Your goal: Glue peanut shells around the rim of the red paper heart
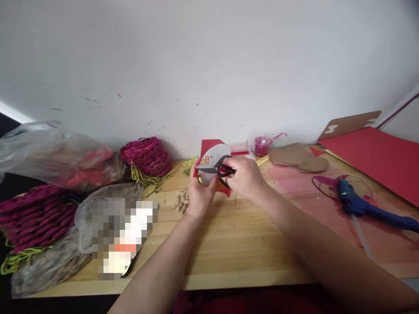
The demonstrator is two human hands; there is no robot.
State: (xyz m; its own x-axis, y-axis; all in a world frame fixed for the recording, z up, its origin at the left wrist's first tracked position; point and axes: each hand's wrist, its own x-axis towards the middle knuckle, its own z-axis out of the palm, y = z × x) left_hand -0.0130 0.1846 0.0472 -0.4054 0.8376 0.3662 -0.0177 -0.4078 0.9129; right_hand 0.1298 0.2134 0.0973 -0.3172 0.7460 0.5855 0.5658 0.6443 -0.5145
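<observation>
Two hands work at the middle of a wooden table (235, 244) in the head view. The left hand (203, 195) has its thumb and fingers clamped on red paper (210, 143) with a pale rounded piece (221, 150) laid against it. The fingers of the right hand (246, 175) are closed around the handles of black scissors (217, 167), whose blades point left across the pale piece, above the table. Orange strokes like a written character show on that piece, beside a small dark mark, but they are too small to read.

Among the containers, a small clear cup (262, 147) by the wall holds magenta liquid or residue. At far left, a large clear plastic bag (49, 150) contains reddish and brown pieces. Below it, a smaller clear bag (94, 203) lies near a pixelated rectangular object (129, 240), and a crumpled bag (49, 266) at the near left corner seems to hold something brownish, though its folds blur the contents.

Two braided magenta bundles (147, 157) with yellow-green cords sit among the bags. On the right lie brown cardboard pieces (291, 155), a large red sheet (379, 152) and a blue glue gun (356, 203) with a translucent stick in its back.
</observation>
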